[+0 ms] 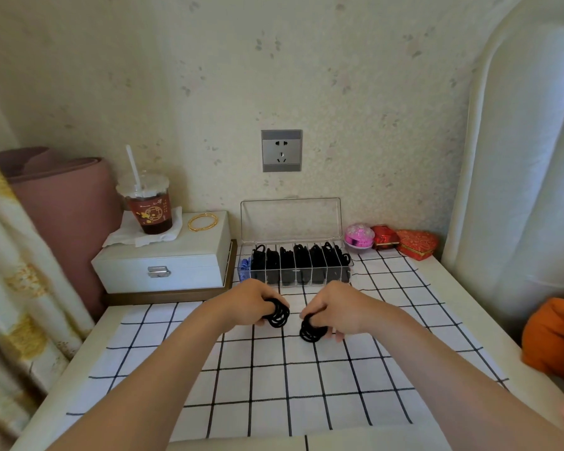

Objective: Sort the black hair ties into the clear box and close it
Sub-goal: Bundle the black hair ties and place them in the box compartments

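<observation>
two tie bunches (pixel 279 315) gripped, l hand (pixel 248 301), r hand (pixel 339 312); open clear box (pixel 290 219) holds ties (pixel 302 262).

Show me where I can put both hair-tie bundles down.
Most room: the checked cloth nearer than the hair-tie bundles, bare to its front edge. Also the cloth strip right of the clear box, in front of the pink ball and red boxes. Crowded: the back row along the wall, and the white box top, taken by a cup and bangle.
</observation>
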